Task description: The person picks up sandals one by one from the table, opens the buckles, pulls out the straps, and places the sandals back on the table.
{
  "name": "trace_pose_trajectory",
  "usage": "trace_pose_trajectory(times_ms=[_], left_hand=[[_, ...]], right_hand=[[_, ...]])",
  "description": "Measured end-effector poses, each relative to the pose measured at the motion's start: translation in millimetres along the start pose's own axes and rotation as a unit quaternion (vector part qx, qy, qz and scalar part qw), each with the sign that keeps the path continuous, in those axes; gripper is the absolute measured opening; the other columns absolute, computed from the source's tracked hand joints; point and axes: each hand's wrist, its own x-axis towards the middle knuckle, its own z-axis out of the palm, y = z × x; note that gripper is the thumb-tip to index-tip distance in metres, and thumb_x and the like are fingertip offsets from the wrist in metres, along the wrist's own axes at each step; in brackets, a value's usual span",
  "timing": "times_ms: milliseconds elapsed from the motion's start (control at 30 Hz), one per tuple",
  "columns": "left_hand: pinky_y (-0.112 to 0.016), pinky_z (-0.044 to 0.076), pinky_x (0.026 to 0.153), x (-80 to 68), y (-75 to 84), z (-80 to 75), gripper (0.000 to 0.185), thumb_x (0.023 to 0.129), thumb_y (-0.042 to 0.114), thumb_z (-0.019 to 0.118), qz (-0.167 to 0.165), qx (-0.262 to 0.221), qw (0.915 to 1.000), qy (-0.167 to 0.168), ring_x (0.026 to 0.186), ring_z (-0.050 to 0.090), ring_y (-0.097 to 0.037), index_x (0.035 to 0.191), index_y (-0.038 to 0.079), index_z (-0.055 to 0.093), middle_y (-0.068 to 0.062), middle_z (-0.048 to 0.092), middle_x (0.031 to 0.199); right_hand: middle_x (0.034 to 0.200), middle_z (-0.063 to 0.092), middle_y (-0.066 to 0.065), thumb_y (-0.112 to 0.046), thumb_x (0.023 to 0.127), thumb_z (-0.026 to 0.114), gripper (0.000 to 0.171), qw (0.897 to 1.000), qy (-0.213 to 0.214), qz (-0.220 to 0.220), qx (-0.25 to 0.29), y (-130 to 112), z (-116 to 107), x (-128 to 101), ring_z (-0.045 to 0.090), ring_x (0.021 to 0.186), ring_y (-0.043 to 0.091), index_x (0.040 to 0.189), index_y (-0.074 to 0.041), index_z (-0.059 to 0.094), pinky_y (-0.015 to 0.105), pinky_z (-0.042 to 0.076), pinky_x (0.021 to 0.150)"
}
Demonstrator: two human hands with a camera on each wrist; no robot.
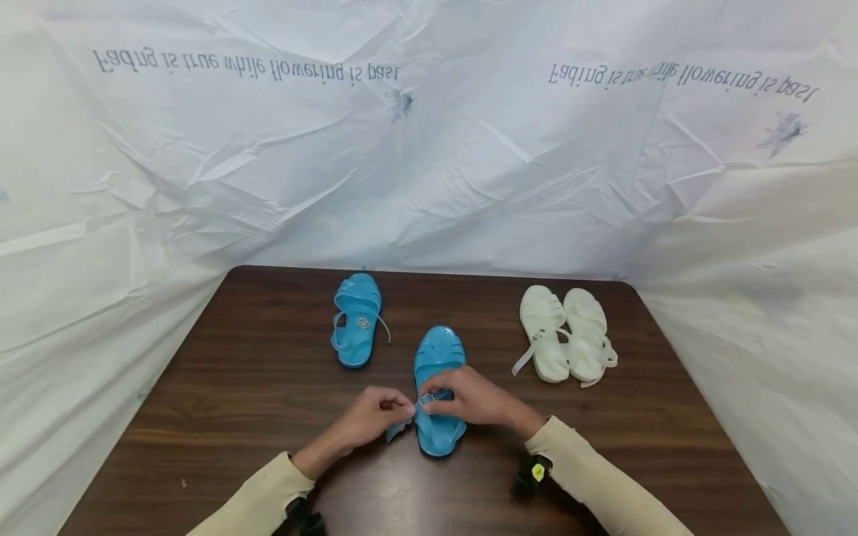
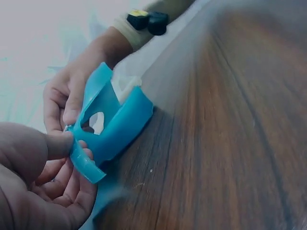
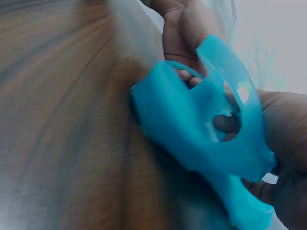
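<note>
- The blue sandal (image 1: 437,391) lies on the counter (image 1: 255,387) near me at the middle, its long axis running near to far, toe pointing away from me.
- My left hand (image 1: 375,417) is at the sandal's left side, thumb and fingers curled to pinch the loose end of the strap (image 2: 84,163).
- My right hand (image 1: 476,398) lies across the sandal from the right, fingers curled over the heel part and pinching at the buckle (image 1: 426,400).
- Both hands meet at the strap, which crosses the sandal's long axis; the left has the free end and the right steadies the sandal, so neither is farther from it.
- The other blue sandal (image 1: 357,320) lies farther off to the left, apart from my hands.
- A white pair (image 1: 566,335) lies far right, side by side.
</note>
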Motion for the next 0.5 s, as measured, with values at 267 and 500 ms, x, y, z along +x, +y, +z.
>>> trace_pose_trajectory(times_ms=[267,500], left_hand=[[-0.033,0.059,0.067,-0.3,2.5,-2.9,0.024,0.103,0.019,0.063,-0.048,-0.069,0.9961,-0.027,0.077,0.068,-0.018,0.102,-0.002,0.073,-0.008,0.07,0.084],[-0.03,0.055,0.065,-0.3,0.8,1.2,0.02,0.102,0.018,0.065,-0.028,-0.067,0.9973,0.0,0.075,0.066,-0.017,0.101,0.001,0.074,-0.009,0.072,0.085]], right_hand=[[0.109,0.072,-0.009,-0.035,0.101,0.066,0.024,0.998,0.065,-0.002,0.02,3.1,9.5,-7.7,0.066,0.1,0.003,0.117,-0.018,0.072,0.027,0.056,0.084],[0.107,0.071,-0.009,-0.033,0.101,0.066,0.018,0.995,0.088,-0.002,0.038,7.9,16.8,-8.7,0.065,0.1,0.005,0.114,-0.021,0.072,0.029,0.056,0.085]])
